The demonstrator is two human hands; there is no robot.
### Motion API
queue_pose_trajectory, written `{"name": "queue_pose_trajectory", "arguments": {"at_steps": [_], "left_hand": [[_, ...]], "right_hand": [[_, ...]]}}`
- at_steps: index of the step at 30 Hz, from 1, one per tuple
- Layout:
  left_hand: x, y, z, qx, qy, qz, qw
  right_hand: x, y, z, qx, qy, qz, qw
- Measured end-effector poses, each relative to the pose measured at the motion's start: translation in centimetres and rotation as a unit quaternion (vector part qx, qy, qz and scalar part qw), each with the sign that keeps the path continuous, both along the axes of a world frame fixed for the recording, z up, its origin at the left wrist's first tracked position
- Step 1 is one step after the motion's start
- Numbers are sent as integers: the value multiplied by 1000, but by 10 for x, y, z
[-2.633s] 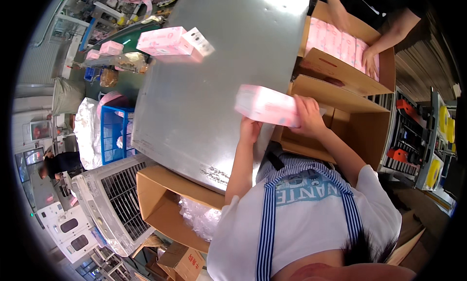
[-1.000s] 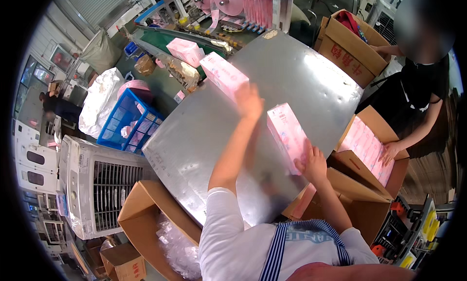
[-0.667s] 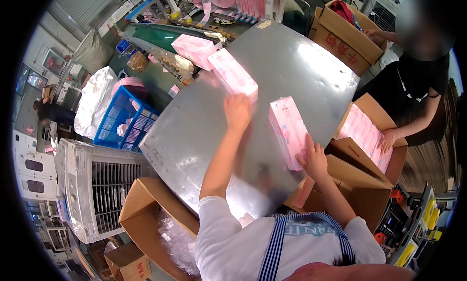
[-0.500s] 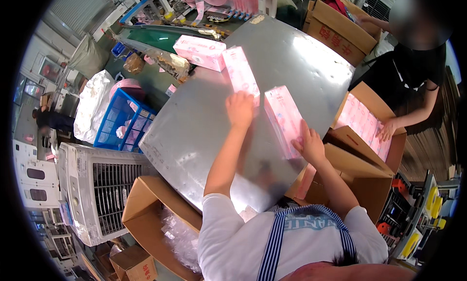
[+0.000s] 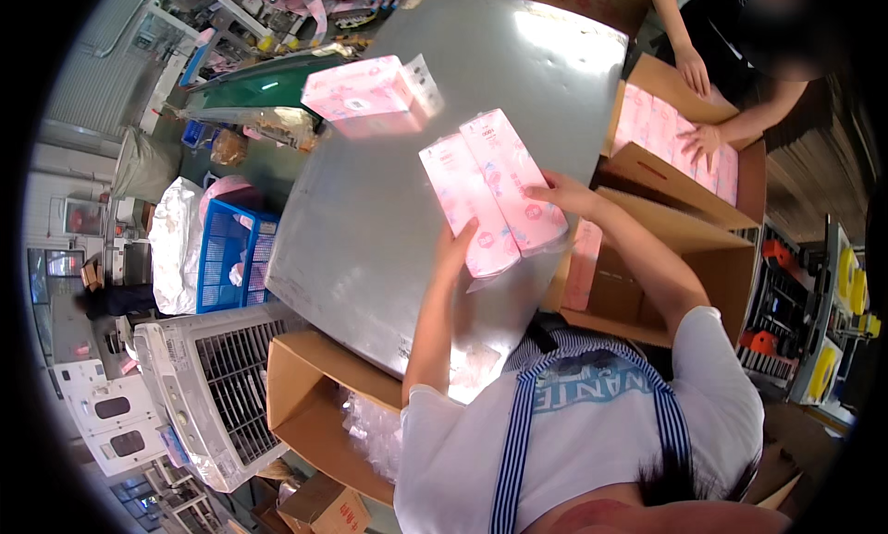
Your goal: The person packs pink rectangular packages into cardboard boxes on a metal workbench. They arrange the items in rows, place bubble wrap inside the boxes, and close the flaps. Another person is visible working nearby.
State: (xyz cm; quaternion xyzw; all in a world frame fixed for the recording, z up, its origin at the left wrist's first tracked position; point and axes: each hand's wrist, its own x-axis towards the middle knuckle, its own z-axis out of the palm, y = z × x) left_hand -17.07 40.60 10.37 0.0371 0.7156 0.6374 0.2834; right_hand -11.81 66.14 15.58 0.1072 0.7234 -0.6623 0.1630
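My left hand [image 5: 457, 245] and my right hand [image 5: 564, 196] press two long pink wrapped packs [image 5: 492, 192] together side by side, lifted a little above the shiny metal table [image 5: 370, 229]. The left hand is under the near end of the left pack, the right hand is on the right pack's side. Another pink pack [image 5: 365, 92] lies flat at the table's far side. To my right stands an open cardboard box [image 5: 684, 257] with a pink pack upright inside it [image 5: 581, 266].
Another person's hands [image 5: 698, 104] press on pink packs in a second cardboard box [image 5: 680, 136] at the far right. A box with clear plastic bags [image 5: 324, 414] stands at my near left. A blue crate [image 5: 227, 257] and a white fan unit [image 5: 199, 386] are on the floor at the left.
My left hand pulled a pink pack from the far side of the table. It now lies against the pack in my right hand, and both are closer to me.
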Motion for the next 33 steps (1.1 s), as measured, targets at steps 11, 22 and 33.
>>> {"name": "queue_pose_trajectory", "arguments": {"at_steps": [11,22,33], "left_hand": [[113,122,54,-58,-363,-444,817],[197,203,-174,-362,169,-714,575],[143,61,-25,-44,119,7,992]], "right_hand": [[252,154,28,-6,-325,58,944],[335,123,-196,-144,-199,-240,939],[371,106,-301,59,-139,-186,971]]}}
